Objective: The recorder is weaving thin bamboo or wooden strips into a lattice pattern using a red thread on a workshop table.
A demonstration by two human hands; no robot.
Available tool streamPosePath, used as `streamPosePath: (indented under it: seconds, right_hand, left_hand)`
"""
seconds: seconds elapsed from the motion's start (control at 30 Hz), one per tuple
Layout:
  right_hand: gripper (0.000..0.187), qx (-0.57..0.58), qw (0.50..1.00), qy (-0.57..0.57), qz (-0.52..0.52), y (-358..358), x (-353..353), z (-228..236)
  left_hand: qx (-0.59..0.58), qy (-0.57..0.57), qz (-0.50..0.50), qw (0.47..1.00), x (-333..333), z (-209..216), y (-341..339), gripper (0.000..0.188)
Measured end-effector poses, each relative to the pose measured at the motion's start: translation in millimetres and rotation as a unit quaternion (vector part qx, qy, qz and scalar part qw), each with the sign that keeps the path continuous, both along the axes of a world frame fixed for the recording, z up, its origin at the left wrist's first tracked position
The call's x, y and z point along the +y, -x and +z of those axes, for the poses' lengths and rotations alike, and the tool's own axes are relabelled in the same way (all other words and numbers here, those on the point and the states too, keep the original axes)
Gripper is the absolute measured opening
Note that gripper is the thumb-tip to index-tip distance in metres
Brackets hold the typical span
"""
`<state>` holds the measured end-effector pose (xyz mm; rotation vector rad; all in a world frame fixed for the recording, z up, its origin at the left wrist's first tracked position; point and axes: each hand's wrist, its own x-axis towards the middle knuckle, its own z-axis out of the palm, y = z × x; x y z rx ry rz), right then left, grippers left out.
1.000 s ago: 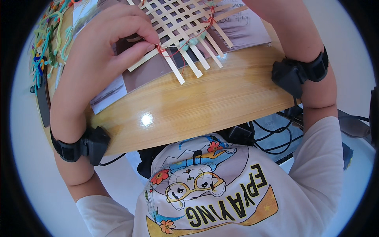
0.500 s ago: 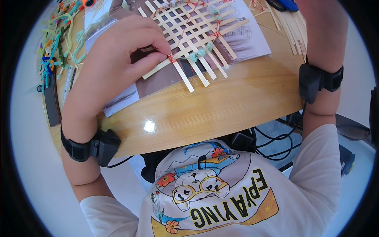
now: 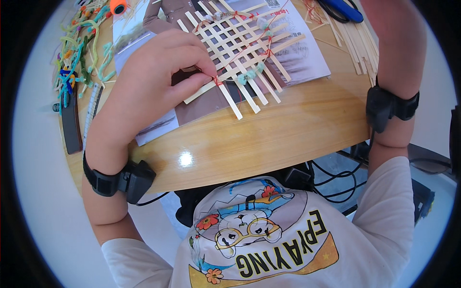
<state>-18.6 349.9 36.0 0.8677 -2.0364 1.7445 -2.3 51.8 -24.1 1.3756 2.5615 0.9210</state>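
Observation:
My left hand (image 3: 156, 77) pinches the near left corner of a woven lattice of thin pale wooden strips (image 3: 230, 54) between thumb and fingers. A red thread (image 3: 217, 81) is wound about the strips right by the fingertips. Pale green fluffy yarn (image 3: 250, 74) is wrapped along the lattice's near edge, and more red ties sit around its rim. Another red thread stretches from the lattice toward the upper right. Of my right arm (image 3: 398, 57) only the forearm shows; the hand lies beyond the top edge.
Printed sheets (image 3: 312, 65) lie under the lattice. Loose wooden strips (image 3: 353, 45) and a blue-and-black-handled tool (image 3: 350, 13) are at the upper right. Colourful fuzzy stems (image 3: 86, 48), an orange spool (image 3: 118, 6), a ruler-like strip (image 3: 91, 109) and a dark long object (image 3: 72, 127) are on the left.
The whole view has shifted, so everything on the table appears slightly lower and mostly farther right. My left hand keeps its pinch on the lattice corner.

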Motion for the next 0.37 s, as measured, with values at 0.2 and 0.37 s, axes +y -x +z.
streamPosePath:
  seconds: [0.2,0.37]
  right_hand:
    - [0.014,-0.107,0.990,-0.053,0.069,-11.5,-18.3,-20.7]
    - [0.018,-0.122,0.978,0.049,0.160,-20.3,-26.7,-15.0]
  left_hand:
    - [0.016,-0.030,-0.001,0.999,2.6,-2.8,0.0,0.007]
    - [0.031,-0.034,-0.010,0.999,2.7,-2.8,-1.2,0.007]
